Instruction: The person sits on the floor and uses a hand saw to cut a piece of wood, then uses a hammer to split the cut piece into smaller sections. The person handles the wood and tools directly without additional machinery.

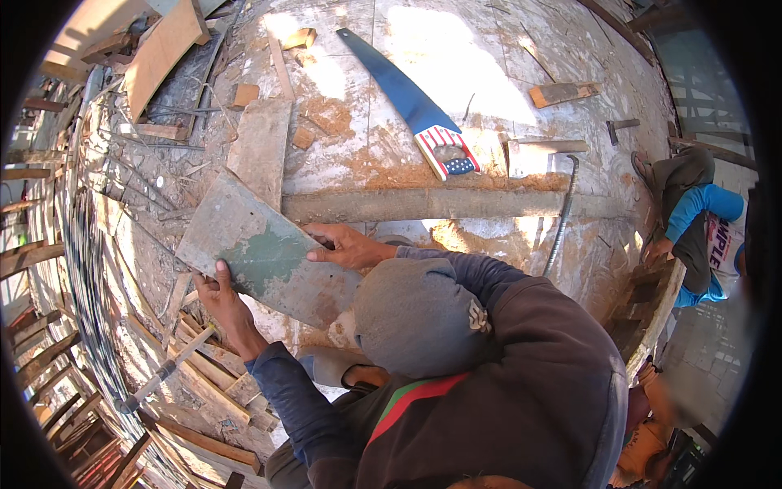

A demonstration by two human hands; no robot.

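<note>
Neither of my own hands can be made out. A sliver of skin shows at the lower edge, and I cannot tell what it belongs to. Just ahead, a co-worker in a grey cap (419,318) and dark top sits bent forward, seen from behind and above. Both of that person's hands hold a worn grey board (224,216) with a green patch, tilted over the ground. The co-worker's left hand (224,306) grips its near left edge; the co-worker's right hand (350,247) grips its far right edge. Beyond lies a handsaw (399,90) with a blue blade.
A long timber (456,204) crosses the dusty floor, with a ribbed bar (562,216) over it. Hammers lie at left (175,363) and far right (623,126). Bundled rods (94,285) and scrap wood (212,375) fill the left. Another person in blue sleeves (696,208) crouches right.
</note>
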